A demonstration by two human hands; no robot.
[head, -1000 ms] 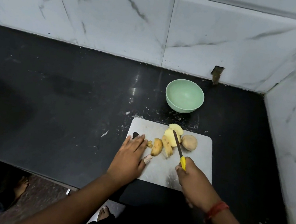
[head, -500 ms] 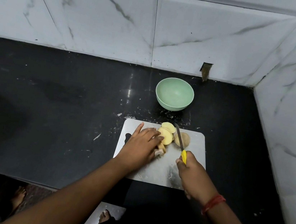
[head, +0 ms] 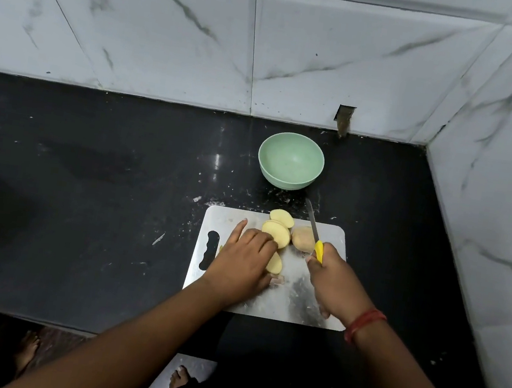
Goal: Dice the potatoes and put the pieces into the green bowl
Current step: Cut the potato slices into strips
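The left hand [head: 244, 259] lies over the potato slices [head: 276, 233] on the cutting board [head: 295, 296], fingers curled, steadying them for cutting. The right hand [head: 336, 281] grips the knife [head: 313, 225], blade raised. The green bowl [head: 291, 160] stands empty just beyond the board.

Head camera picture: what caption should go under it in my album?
Left hand gathers potato slices on the steel board; right hand holds the knife; green bowl empty.

left hand [head: 244, 262] fingers curled palm-down, right hand [head: 336, 281] fist closed
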